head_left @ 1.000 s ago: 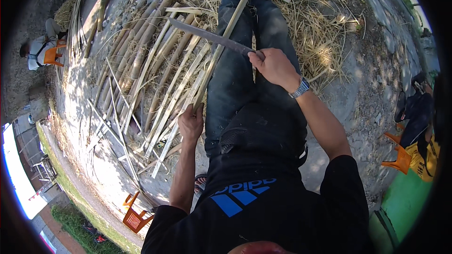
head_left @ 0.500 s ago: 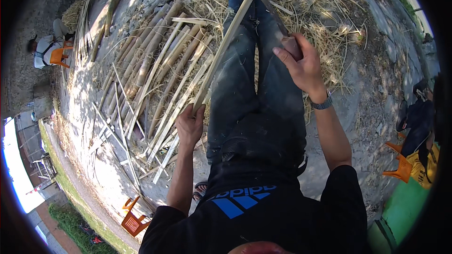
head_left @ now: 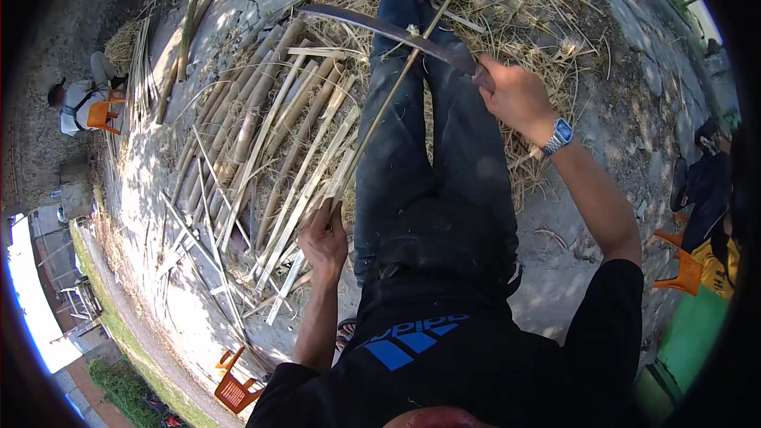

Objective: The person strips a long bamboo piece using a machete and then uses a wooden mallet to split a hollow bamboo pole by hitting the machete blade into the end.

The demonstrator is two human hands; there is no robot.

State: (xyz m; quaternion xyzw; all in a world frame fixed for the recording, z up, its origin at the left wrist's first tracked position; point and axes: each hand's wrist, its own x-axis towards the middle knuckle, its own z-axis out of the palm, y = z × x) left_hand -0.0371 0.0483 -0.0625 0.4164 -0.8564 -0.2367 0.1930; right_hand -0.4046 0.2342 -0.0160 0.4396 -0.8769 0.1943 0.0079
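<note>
My left hand (head_left: 323, 239) is closed around the near end of a long, thin bamboo strip (head_left: 380, 114). The strip slants up and to the right above my outstretched legs. In my right hand (head_left: 519, 99) is the handle of a machete, gripped with the fingers wrapped round it. Its long, dark machete blade (head_left: 357, 21) points left and lies across the strip, by a small pale curl of shaving (head_left: 412, 30). Whether the edge bites into the strip cannot be made out.
Left of my legs lie several bamboo poles (head_left: 258, 99) and split strips (head_left: 305, 182). Straw-like shavings (head_left: 547, 28) cover the ground beyond and to the right. Orange chairs (head_left: 234, 391) stand around. A seated person (head_left: 79, 103) is at far left, another (head_left: 709, 198) at the right edge.
The machete has swung from pointing away from me to lying crosswise over the strip. My right wrist has turned and shifted right. The bamboo strip now shows a narrower side.
</note>
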